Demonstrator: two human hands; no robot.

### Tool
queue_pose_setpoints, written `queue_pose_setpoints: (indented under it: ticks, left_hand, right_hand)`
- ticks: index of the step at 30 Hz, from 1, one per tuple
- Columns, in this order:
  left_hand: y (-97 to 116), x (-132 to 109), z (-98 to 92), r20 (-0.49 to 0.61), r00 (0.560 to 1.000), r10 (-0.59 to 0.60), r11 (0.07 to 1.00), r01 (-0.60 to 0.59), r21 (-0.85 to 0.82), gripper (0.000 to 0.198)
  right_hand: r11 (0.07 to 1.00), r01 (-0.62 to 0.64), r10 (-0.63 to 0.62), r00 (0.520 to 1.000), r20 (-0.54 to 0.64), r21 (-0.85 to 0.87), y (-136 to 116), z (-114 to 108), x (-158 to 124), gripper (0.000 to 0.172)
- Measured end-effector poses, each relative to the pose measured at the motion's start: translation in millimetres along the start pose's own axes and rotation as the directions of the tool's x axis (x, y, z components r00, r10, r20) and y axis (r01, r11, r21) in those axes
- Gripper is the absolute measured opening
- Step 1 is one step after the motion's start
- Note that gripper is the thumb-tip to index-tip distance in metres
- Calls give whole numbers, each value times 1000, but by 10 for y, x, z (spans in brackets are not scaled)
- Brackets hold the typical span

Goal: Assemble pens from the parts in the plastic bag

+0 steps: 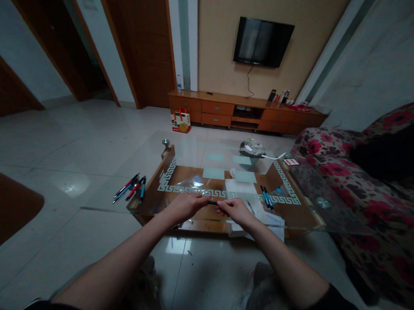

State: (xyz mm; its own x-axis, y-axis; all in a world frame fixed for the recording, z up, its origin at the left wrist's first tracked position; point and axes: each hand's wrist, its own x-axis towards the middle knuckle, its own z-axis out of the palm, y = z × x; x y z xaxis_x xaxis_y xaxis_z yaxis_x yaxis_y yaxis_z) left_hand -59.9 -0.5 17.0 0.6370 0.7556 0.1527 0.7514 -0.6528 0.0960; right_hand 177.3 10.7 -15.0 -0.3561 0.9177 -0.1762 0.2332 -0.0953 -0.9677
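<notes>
My left hand (189,206) and my right hand (232,209) meet near the front edge of the glass table (207,148). Between them is a thin dark pen part (212,202), lying level, with the fingers of each hand closed on one end. Several pens (129,188) with red, blue and black barrels lie in a loose pile at the table's left end. To the right of my hands, a few blue and black pens (266,197) lie side by side. A clear plastic bag (193,183) sits just beyond my left hand.
White papers (275,220) lie near the front right. A bowl-like container (252,149) stands at the table's far right. A flowered sofa (332,147) borders the right side. Beyond are a wooden TV cabinet (218,108) and a paper bag (181,121) on the floor.
</notes>
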Motion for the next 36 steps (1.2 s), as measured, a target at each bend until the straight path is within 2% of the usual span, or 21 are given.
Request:
queue_pose_setpoints:
  ticks: [9,25,36]
  left_hand:
    - [9,19,-3,10,1000,-18,999,18,-39,29]
    - [-3,13,4,13,1000,-15,998,16,-63,31]
    - [22,11,-48,21,999,-26,999,27,-43,31]
  right_hand:
    - [992,80,-80,997,1,-102,-24,-36,-13,46]
    - [985,103,-107,994,-18,-139,33,-58,17,42]
    - [987,77,-89,993,-82,-140,-5,-45,9,33]
